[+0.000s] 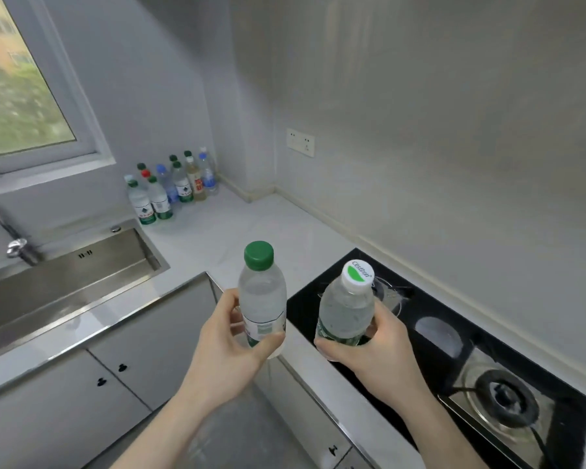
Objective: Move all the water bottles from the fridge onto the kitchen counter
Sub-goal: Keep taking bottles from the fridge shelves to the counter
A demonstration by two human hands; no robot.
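Observation:
My left hand [232, 336] grips a clear water bottle with a green cap [262, 292], held upright in front of the counter corner. My right hand [369, 353] grips a second clear water bottle with a white and green cap [347, 306], tilted slightly over the near end of the black stove. Several more bottles [170, 187] with green, blue and red caps stand grouped on the white kitchen counter [251, 225] in the far corner by the wall. The fridge is out of view.
A steel sink [65, 282] with a tap [19, 248] lies at the left under a window. A black gas stove [454, 350] with a burner [504, 397] fills the right of the counter. Grey cabinet doors [115, 367] run below. A wall socket [300, 142] sits above the counter.

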